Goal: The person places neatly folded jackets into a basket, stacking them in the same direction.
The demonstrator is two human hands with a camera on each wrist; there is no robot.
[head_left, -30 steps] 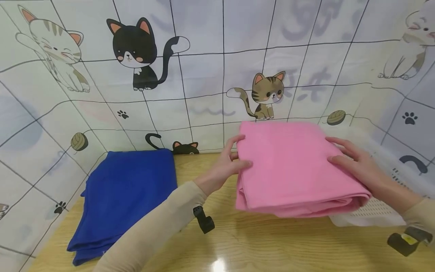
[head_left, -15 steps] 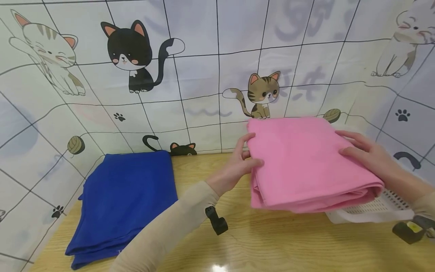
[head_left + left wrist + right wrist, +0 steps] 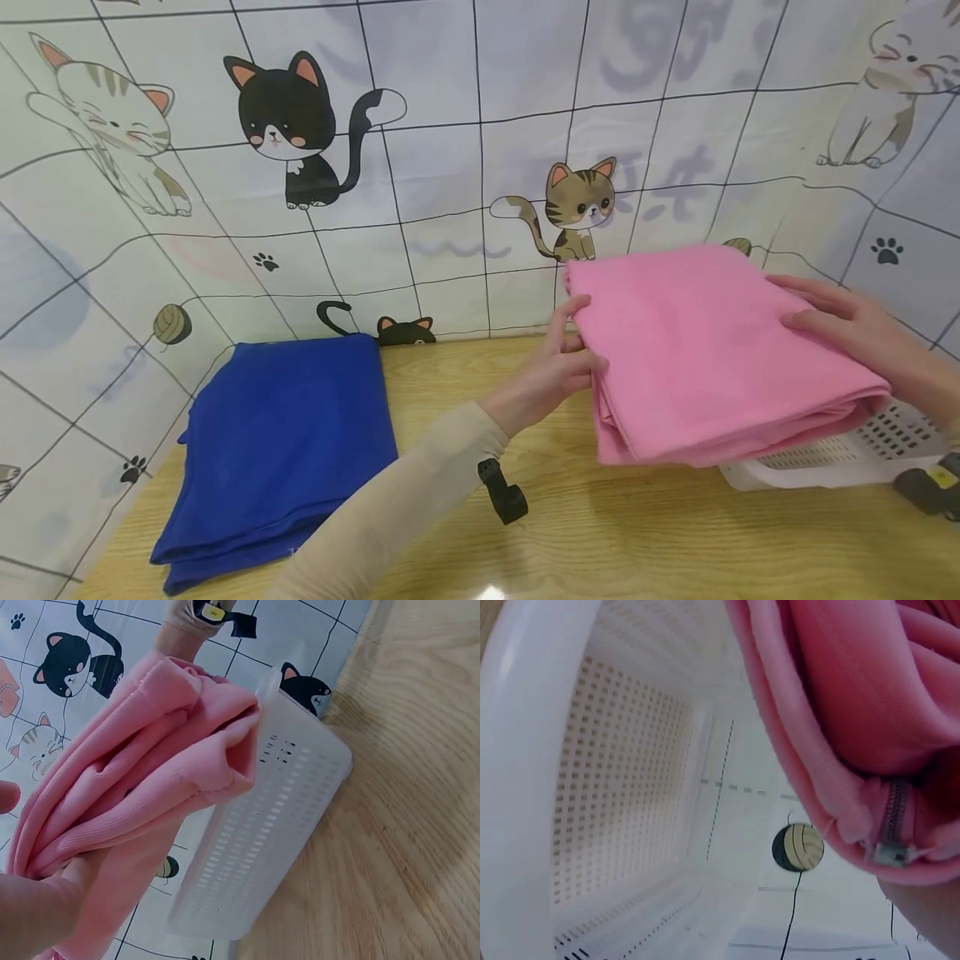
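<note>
Folded pink fabric bundle (image 3: 720,358), held above a pale wooden table (image 3: 465,525).
Left hand (image 3: 542,379) and right hand (image 3: 862,333) grip opposite sides, fingers part-closed around its thickness; bundle partly hides white perforated plastic basket (image 3: 896,433) in head view; folded blue cloth (image 3: 285,442) lies on table, well apart.

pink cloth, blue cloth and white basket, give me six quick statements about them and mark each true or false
1. The left hand and right hand hold the pink cloth. True.
2. The blue cloth lies on the wooden table. True.
3. In the head view, the blue cloth is right of the pink cloth. False: it is on the left.
4. The white basket has holes in its walls. True.
5. The pink cloth lies spread out flat. False: it is folded in layers.
6. The blue cloth is inside the basket. False: it lies apart from it.
</note>
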